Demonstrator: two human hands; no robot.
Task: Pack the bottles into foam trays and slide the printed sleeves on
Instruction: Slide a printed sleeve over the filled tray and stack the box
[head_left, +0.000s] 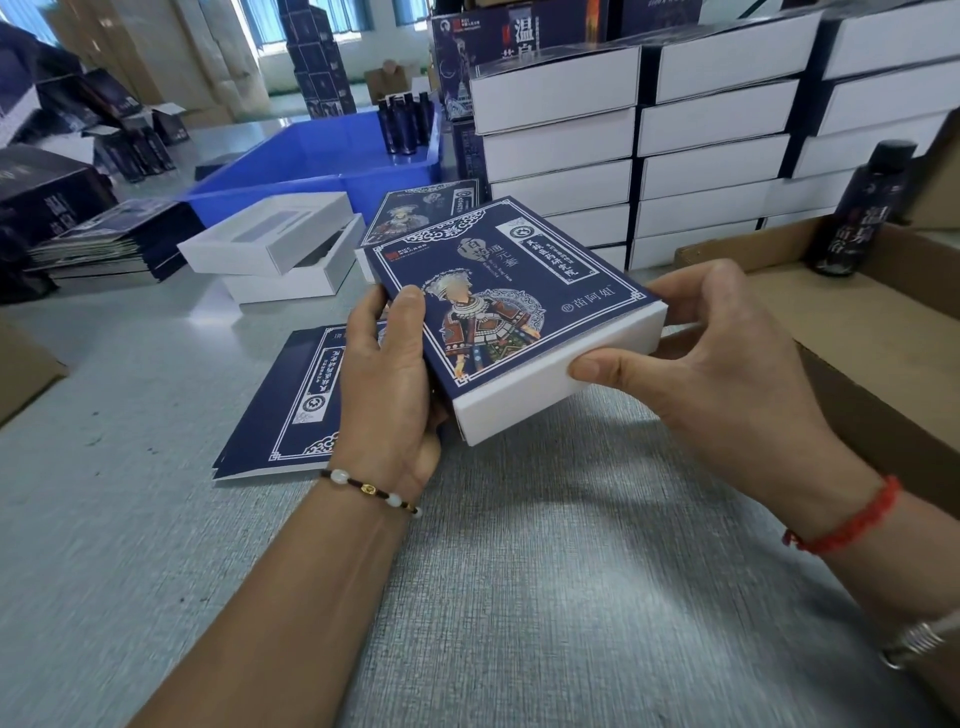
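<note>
Sliding the printed sleeve (498, 291) fully over the white tray (561, 364) is the step in hand, held above the grey table (519, 571); the left hand (389, 374) grips the sleeve's left edge, the right hand (701, 353) pinches the tray's exposed right end. Push squarely, edges aligned, so the sleeve doesn't crease or snag

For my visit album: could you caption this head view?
Both hands, left hand and right hand, hold a white box in its blue printed sleeve.
</note>
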